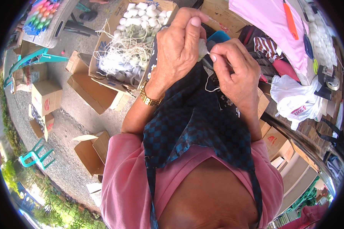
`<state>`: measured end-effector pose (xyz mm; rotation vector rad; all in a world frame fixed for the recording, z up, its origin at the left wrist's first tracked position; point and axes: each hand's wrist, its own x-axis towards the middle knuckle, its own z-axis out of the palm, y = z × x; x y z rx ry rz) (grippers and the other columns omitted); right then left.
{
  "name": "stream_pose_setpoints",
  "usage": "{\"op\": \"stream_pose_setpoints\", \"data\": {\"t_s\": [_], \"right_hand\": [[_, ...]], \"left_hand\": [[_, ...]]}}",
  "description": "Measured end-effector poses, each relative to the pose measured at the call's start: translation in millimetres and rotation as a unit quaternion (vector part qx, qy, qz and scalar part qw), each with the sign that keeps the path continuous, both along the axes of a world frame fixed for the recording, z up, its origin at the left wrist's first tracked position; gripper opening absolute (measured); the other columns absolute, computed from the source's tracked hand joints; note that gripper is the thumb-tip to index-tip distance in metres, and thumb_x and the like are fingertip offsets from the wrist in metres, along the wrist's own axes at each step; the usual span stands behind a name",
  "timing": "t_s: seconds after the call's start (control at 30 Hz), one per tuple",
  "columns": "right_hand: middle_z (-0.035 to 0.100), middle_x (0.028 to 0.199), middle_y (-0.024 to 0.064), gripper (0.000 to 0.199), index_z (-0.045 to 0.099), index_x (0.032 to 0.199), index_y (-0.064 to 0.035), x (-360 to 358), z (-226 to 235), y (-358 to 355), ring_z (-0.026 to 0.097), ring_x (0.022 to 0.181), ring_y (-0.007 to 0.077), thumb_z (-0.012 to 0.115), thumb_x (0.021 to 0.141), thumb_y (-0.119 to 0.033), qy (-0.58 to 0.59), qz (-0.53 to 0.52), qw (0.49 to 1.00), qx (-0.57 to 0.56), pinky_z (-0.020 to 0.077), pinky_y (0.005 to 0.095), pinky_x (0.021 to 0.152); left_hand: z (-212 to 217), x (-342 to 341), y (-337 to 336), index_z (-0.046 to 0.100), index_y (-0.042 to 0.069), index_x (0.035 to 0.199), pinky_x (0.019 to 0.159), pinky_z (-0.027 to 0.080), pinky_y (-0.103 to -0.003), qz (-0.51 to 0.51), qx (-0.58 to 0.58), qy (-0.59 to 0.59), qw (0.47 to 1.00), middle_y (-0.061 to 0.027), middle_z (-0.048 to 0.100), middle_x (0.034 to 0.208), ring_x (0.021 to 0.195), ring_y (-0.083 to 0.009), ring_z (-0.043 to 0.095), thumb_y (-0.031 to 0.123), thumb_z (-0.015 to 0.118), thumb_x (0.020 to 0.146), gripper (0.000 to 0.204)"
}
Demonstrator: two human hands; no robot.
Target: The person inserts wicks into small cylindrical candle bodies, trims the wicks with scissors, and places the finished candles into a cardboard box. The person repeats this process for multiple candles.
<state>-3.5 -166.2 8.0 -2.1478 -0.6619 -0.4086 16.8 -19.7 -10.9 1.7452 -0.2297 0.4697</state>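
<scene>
My left hand (179,49), with a gold watch at its wrist, is closed around a small, pale greenish, translucent piece (202,50). Most of that piece is hidden behind the fingers; its narrow white tip points right. My right hand (237,68) is closed in a pinch at this tip, thumb against forefinger. Below the right fingers, a thin white string (207,87) curls over the dark checked apron (187,114); its upper end is hidden. Left of my left hand stands a cardboard box (103,42) with white rounded pieces (141,13) and tangled pale strings (122,51).
Open cardboard boxes (90,89) and a green plastic chair (36,154) stand on the concrete at left. A table with colourful pieces (42,15) is at far left. At right are pink cloth (267,23), orange-handled tool (290,21), scissors (307,45) and a white plastic bag (296,99).
</scene>
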Motion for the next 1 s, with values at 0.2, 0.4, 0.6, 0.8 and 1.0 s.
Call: {"op": "stream_pose_setpoints", "data": {"t_s": [0.2,0.4,0.6,0.8,1.0], "right_hand": [[0.056,0.076,0.0087,0.013,0.057,0.085,-0.0032,2,1,0,0.058,0.063,0.0265,0.065,0.076,0.003,-0.011,0.012,1.000,-0.003,0.0470,0.0329,0.055],[0.056,0.075,0.0091,0.013,0.056,0.084,-0.0030,1,2,2,0.057,0.062,0.0269,0.064,0.077,0.003,-0.001,0.003,1.000,-0.002,0.0464,0.0332,0.054],[0.056,0.075,0.0095,0.012,0.055,0.085,-0.0035,-1,0,4,0.056,0.061,0.0281,0.063,0.078,0.002,-0.012,-0.004,1.000,-0.014,0.0450,0.0343,0.053],[0.056,0.073,0.0096,0.009,0.055,0.084,-0.0035,1,-5,8,0.056,0.060,0.0291,0.063,0.080,-0.001,-0.020,-0.013,1.000,-0.005,0.0442,0.0354,0.053],[0.058,0.067,0.0099,0.006,0.061,0.082,-0.0003,11,-17,-2,0.052,0.054,0.0202,0.063,0.085,-0.006,0.079,-0.039,0.992,0.092,0.0416,0.0303,0.051]], "left_hand": [[2,0,1,0.058,0.007,0.098,0.052,0.047,-0.030,0.000,0.008,-0.010,1.000,-0.0055,0.060,0.060,0.055,-0.0194,0.062,0.021,0.041,0.099,0.022],[4,-1,0,0.057,0.007,0.098,0.051,0.047,-0.030,0.006,0.019,-0.021,1.000,-0.0059,0.060,0.060,0.055,-0.0211,0.063,0.019,0.041,0.099,0.020],[5,-3,1,0.057,0.004,0.101,0.053,0.046,-0.028,0.016,0.014,0.011,1.000,-0.0068,0.060,0.065,0.058,-0.0169,0.061,0.023,0.041,0.100,0.024],[5,-4,-3,0.057,0.003,0.104,0.053,0.046,-0.028,0.032,0.037,0.032,0.998,-0.0082,0.060,0.069,0.059,-0.0159,0.060,0.026,0.041,0.100,0.028],[-3,4,2,0.062,0.006,0.101,0.064,0.048,-0.028,-0.104,0.043,0.068,0.991,-0.0060,0.063,0.077,0.071,-0.0157,0.061,0.023,0.060,0.091,0.020]]}}
